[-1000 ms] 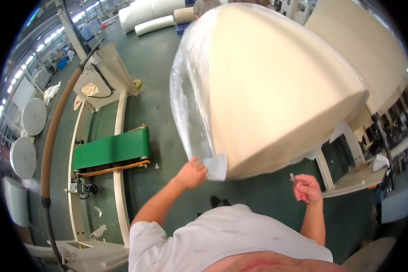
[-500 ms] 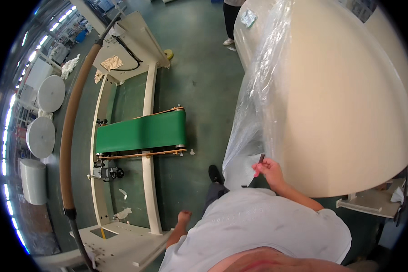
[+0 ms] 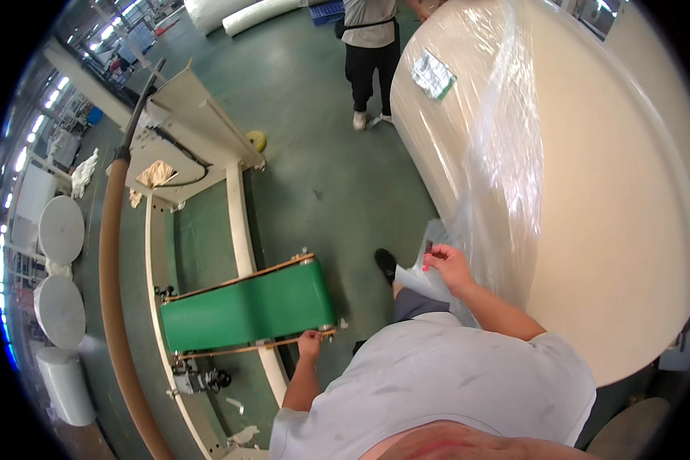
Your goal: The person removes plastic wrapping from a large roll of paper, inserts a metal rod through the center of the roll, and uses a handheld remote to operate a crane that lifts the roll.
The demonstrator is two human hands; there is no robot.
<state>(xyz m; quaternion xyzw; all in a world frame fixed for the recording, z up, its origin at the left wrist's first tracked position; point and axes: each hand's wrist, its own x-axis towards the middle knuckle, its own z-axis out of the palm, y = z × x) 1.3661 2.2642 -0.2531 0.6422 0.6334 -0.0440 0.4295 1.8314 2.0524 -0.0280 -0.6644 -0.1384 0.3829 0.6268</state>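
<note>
My right hand [image 3: 450,268] is closed on a small dark tool [image 3: 428,248] with a pink end; its exact kind I cannot make out. It is held in front of a loose sheet of clear plastic film [image 3: 506,138] that hangs over a very large cream-coloured roll [image 3: 621,192] on my right. Low on my left, my left hand [image 3: 310,345] is curled closed, with nothing visible in it. In the picture it overlaps the front edge of a green conveyor belt [image 3: 245,307]; whether it touches the edge I cannot tell.
A co-worker in dark trousers [image 3: 372,73] stands at the roll's far end. On the left are a cream metal frame [image 3: 241,222] and a long brown bar [image 3: 115,261]. Several white rolls [image 3: 61,310] stand beyond. A silvery label sheet [image 3: 433,74] sits on the wrapped roll.
The view has shifted, bringing more of the co-worker and the wrapped roll into sight. My left hand now appears beside the belt's edge. My right hand still grips the dark tool.
</note>
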